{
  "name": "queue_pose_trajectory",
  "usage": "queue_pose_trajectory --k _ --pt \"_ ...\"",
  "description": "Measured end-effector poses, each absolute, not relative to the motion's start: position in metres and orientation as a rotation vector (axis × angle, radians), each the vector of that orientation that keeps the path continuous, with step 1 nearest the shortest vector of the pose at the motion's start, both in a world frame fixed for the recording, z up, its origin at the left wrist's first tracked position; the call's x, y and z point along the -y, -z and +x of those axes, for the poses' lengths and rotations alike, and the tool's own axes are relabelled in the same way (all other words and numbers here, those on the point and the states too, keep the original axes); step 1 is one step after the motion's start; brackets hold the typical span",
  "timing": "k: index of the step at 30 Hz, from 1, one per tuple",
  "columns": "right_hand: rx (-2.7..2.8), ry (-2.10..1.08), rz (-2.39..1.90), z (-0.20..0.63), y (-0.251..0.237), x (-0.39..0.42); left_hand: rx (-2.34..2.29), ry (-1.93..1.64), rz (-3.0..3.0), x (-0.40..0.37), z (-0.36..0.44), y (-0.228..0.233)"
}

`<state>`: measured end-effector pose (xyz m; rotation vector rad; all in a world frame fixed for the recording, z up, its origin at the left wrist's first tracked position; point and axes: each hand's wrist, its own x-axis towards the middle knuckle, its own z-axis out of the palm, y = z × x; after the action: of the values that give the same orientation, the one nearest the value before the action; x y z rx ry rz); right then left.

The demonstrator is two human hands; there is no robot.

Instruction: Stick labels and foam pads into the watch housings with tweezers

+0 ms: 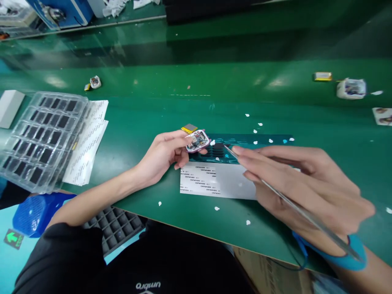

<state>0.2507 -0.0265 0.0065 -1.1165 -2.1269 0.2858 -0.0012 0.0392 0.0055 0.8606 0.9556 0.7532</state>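
Note:
My left hand [167, 153] grips a small white-rimmed device [197, 141] with its circuit board facing up. A yellow-edged battery [189, 128] lies just behind the device. My right hand [303, 183] is closed around long metal tweezers [294, 202], and a blue band [352, 255] circles that wrist. The tweezers' tip points at black strips on a dark teal sheet [260, 141], near the device. A small white piece sits by the device's right edge. In front lies a white printed sheet [199, 179], partly under my right hand.
Small white bits [217, 208] are scattered on the green table [137, 118]. A clear tray [45, 139] of dark pieces stands left, over printed sheets [88, 143]. Opened devices with batteries lie at back left [95, 81] and back right [351, 88]. A grey compartment tray [114, 228] is below the edge.

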Motion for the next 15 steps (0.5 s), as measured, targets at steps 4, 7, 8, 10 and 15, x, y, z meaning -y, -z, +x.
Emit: queue_pose_trajectory --k 4,7,8,10,15 --pt "2.256 -0.042 -0.92 0.252 -0.004 0.026 -0.962 -0.762 0.901 -0.032 0.001 -0.006" --pt "2.317 0.07 -0.783 0.251 0.0 0.022 -0.968 -0.807 0.853 -0.03 0.003 -0.005" --pt "2.331 0.098 -0.747 0.25 0.001 0.022 -0.967 -0.822 0.822 -0.029 0.003 -0.004" --pt "2.353 0.128 -0.72 0.25 0.004 0.021 -0.971 -0.852 0.759 -0.027 0.004 -0.003" --pt "2.364 0.115 -0.8 0.246 0.007 0.023 -0.989 -0.904 0.715 -0.02 0.008 -0.001"
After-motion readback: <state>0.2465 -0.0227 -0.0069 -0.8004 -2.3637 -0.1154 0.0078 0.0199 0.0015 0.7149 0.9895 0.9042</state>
